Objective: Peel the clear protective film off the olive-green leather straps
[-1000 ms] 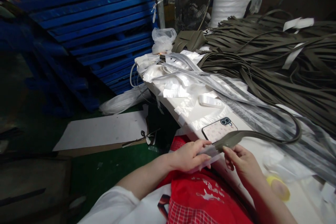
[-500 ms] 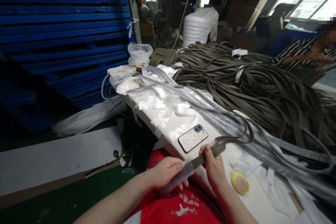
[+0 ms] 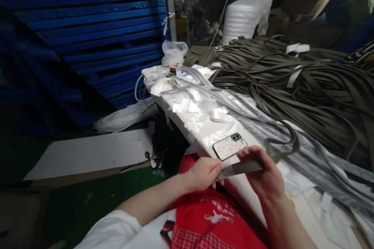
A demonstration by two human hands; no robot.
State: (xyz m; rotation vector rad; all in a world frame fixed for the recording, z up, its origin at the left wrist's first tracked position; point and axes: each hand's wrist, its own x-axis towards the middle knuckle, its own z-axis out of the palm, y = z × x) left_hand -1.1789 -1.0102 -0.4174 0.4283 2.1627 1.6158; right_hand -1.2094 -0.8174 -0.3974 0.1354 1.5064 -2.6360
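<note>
An olive-brown flat strap (image 3: 247,166) stretches between my two hands, just over the table's near edge. My left hand (image 3: 204,173) is closed, pinching a clear plastic sleeve (image 3: 228,171) at the strap's left end. Curled round the strap farther right is my right hand (image 3: 267,177), slightly blurred. Beyond it the strap loops up onto the table. A phone (image 3: 229,147) in a pale patterned case lies face down just behind the hands. My right wrist mostly hides a yellow round thing (image 3: 290,199).
Long olive straps (image 3: 330,97) lie heaped across the table's right side. Clear plastic sleeves (image 3: 245,118) and white scraps (image 3: 185,106) cover the white table (image 3: 191,122). Blue pallets (image 3: 111,39) rise at the left. A white board (image 3: 93,149) lies on the green floor.
My right hand has shifted right along the strap and turned its palm inward. The sleeve now covers less of the strap between my hands. The whole view has swung left.
</note>
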